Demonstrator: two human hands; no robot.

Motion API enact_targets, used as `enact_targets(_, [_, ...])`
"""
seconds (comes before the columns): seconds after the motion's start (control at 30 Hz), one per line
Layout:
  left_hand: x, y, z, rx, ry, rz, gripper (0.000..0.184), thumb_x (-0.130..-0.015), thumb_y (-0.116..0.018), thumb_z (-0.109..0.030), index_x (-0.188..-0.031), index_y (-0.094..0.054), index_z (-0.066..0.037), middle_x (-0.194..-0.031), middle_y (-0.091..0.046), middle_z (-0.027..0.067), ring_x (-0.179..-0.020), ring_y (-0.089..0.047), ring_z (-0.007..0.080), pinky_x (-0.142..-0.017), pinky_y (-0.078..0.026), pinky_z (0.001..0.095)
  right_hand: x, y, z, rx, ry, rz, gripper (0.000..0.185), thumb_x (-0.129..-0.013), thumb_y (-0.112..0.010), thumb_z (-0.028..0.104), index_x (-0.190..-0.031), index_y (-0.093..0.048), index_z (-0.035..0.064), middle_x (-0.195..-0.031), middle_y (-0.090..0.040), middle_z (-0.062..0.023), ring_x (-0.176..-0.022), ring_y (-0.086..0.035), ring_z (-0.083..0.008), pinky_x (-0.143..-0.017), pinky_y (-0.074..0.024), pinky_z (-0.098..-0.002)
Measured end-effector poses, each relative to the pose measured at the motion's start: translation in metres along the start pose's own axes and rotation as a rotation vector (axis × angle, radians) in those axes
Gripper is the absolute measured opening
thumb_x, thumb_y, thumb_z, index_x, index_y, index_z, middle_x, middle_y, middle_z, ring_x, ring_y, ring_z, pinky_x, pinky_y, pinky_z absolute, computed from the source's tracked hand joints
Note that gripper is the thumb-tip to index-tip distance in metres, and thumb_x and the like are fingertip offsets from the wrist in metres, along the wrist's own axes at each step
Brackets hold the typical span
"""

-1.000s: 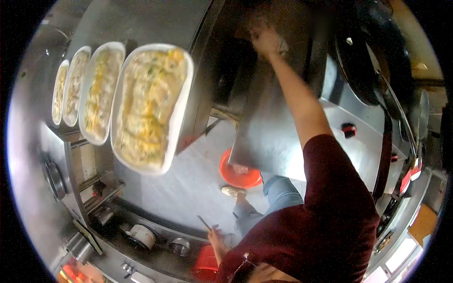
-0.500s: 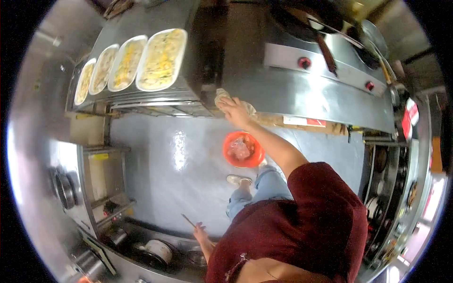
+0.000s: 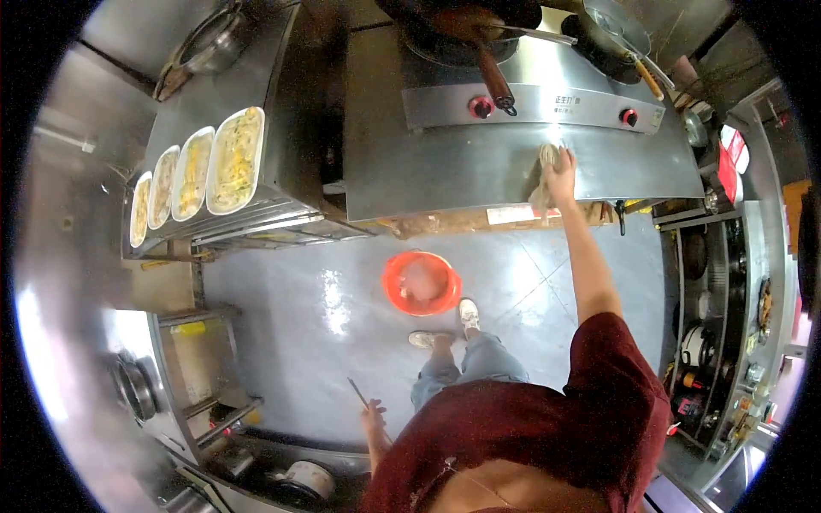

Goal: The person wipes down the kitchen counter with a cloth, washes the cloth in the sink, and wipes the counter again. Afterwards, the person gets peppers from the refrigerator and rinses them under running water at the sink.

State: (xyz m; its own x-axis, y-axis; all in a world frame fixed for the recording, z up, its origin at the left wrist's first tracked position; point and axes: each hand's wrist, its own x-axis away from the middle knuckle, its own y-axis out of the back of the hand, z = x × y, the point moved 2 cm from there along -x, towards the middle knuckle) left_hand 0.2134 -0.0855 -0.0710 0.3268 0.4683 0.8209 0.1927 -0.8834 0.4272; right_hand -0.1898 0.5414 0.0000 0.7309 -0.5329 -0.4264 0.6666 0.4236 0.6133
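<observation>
My right hand (image 3: 560, 177) is closed on a pale crumpled cloth (image 3: 542, 188) at the front edge of the steel counter (image 3: 445, 167), below the stove's control panel (image 3: 522, 104). Part of the cloth hangs over the edge. Lower down, near my body, my left hand (image 3: 374, 417) holds a pair of thin chopsticks (image 3: 357, 391), which point up and to the left over the floor.
Several white trays of food (image 3: 235, 162) stand on a steel unit at the left. An orange-red basin (image 3: 393, 286) sits on the floor near my feet. A wok (image 3: 624, 34) and a dark-handled pan (image 3: 492, 77) rest at the stove. Shelves (image 3: 753, 282) stand at the right.
My right hand has moved from the dark area beside the counter, then along its front edge to the right, with the cloth. The view has shifted too. My left hand still has the chopsticks.
</observation>
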Motion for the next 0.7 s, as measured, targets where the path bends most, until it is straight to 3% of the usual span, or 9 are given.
enact_targets(0.1, [0.026,0.004,-0.021,-0.057,-0.135,-0.028,0.035,-0.080,-0.048,-0.037,-0.091,-0.062,-0.007,-0.064,-0.057,0.0069,-0.039,-0.039,0.0102,-0.036,-0.033,0.0246,-0.013,-0.071,-0.025,0.156,-0.094,-0.043,0.052,-0.068,-0.059,0.008,-0.118,-0.046,-0.0001,-0.120,-0.043,-0.0219,-0.111,-0.041,-0.0346,-0.096,-0.0325,-0.0399])
enact_targets(0.23, [0.062,0.012,-0.019,-0.019,-0.080,-0.132,0.035,-0.078,-0.048,-0.034,-0.090,-0.063,-0.005,-0.063,-0.058,0.0080,-0.042,-0.044,0.0110,-0.037,-0.035,0.0246,0.005,-0.159,0.084,0.165,-0.060,0.324,0.060,-0.062,-0.061,0.008,-0.120,-0.045,0.0064,-0.120,-0.045,-0.0174,-0.111,-0.042,-0.0340,-0.097,-0.0325,-0.0383])
enact_targets(0.27, [0.068,0.015,-0.009,-0.016,-0.041,-0.160,0.035,-0.078,-0.048,-0.034,-0.090,-0.063,-0.005,-0.064,-0.058,0.0083,-0.042,-0.045,0.0110,-0.037,-0.035,0.0244,0.025,-0.171,0.125,0.205,0.296,0.130,0.057,-0.060,-0.061,0.005,-0.115,-0.048,0.0049,-0.117,-0.047,-0.0175,-0.109,-0.043,-0.0344,-0.096,-0.0336,-0.0394])
enact_targets(0.3, [0.071,0.017,0.000,-0.013,-0.186,-0.093,0.036,-0.077,-0.050,-0.035,-0.089,-0.062,-0.004,-0.063,-0.058,0.0082,-0.045,-0.048,0.0117,-0.037,-0.035,0.0256,0.034,-0.179,0.162,0.010,0.415,0.142,0.052,-0.060,-0.061,0.005,-0.111,-0.050,0.0059,-0.113,-0.048,-0.0176,-0.105,-0.045,-0.0349,-0.091,-0.0366,-0.0414])
enact_targets(0.33, [0.072,0.017,0.015,0.019,-0.091,-0.173,0.035,-0.078,-0.051,-0.034,-0.089,-0.062,-0.003,-0.063,-0.058,0.0069,-0.049,-0.050,0.0121,-0.040,-0.036,0.0269,0.052,-0.184,0.195,-0.001,0.352,0.414,0.050,-0.061,-0.061,0.004,-0.109,-0.052,0.0085,-0.109,-0.049,-0.0169,-0.102,-0.047,-0.0338,-0.086,-0.0390,-0.0434])
enact_targets(0.4, [0.074,0.011,0.029,0.186,-0.144,-0.154,0.033,-0.079,-0.052,-0.032,-0.089,-0.062,-0.003,-0.062,-0.057,0.0059,-0.051,-0.051,0.0122,-0.044,-0.038,0.0275,0.092,-0.223,0.242,-0.065,0.478,0.640,0.048,-0.065,-0.056,0.001,-0.111,-0.051,0.0127,-0.112,-0.049,-0.0143,-0.100,-0.048,-0.0313,-0.084,-0.0399,-0.0430])
enact_targets(0.5, [0.085,0.008,0.032,0.104,-0.088,-0.147,0.031,-0.079,-0.051,-0.032,-0.088,-0.062,-0.004,-0.062,-0.057,0.0057,-0.050,-0.050,0.0122,-0.047,-0.039,0.0265,0.155,-0.234,0.282,-0.301,0.601,0.868,0.040,-0.072,-0.050,0.005,-0.110,-0.054,0.0127,-0.125,-0.044,-0.0038,-0.115,-0.039,-0.0265,-0.093,-0.0371,-0.0393])
enact_targets(0.6, [0.093,0.007,0.032,0.229,-0.226,-0.120,0.031,-0.079,-0.051,-0.033,-0.087,-0.062,-0.005,-0.062,-0.057,0.0060,-0.050,-0.048,0.0118,-0.047,-0.038,0.0262,0.189,-0.225,0.297,-0.295,0.789,0.808,0.039,-0.073,-0.048,0.007,-0.111,-0.054,0.0118,-0.126,-0.043,-0.0021,-0.114,-0.039,-0.0258,-0.092,-0.0368,-0.0390])
enact_targets(0.7, [0.098,0.004,0.012,0.050,-0.094,-0.245,0.032,-0.079,-0.050,-0.032,-0.088,-0.063,-0.004,-0.062,-0.058,0.0064,-0.051,-0.048,0.0119,-0.048,-0.039,0.0268,0.207,-0.191,0.297,-0.125,0.746,1.086,0.027,-0.072,-0.048,0.008,-0.096,-0.060,0.0089,-0.102,-0.059,-0.0116,-0.099,-0.052,-0.0293,-0.080,-0.0444,-0.0392])
